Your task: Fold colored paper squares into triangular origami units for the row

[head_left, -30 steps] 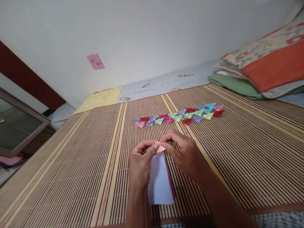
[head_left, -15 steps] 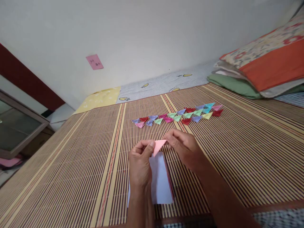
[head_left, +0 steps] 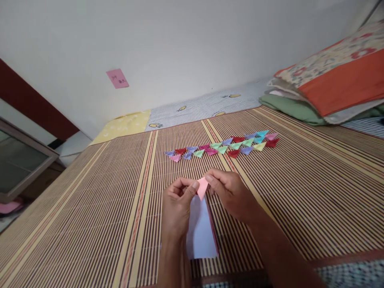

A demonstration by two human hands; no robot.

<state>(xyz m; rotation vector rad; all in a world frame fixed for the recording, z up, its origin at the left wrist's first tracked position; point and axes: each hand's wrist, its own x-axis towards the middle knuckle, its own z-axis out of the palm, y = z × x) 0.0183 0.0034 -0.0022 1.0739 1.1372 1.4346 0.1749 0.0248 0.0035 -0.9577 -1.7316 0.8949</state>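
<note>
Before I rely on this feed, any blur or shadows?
Head view: the small pink folded-paper triangle looks fairly clear; head view: soft shading crosses the pale rectangular paper below; head view: the rectangular pink paper wall note is too soft to read.

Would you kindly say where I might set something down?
Bare mat lies left of the left hand, toward the yellow cloth, and between the right hand and the cushion. The middle is crowded: triangles beyond the hands, pink paper in both, pale paper just below.
</note>
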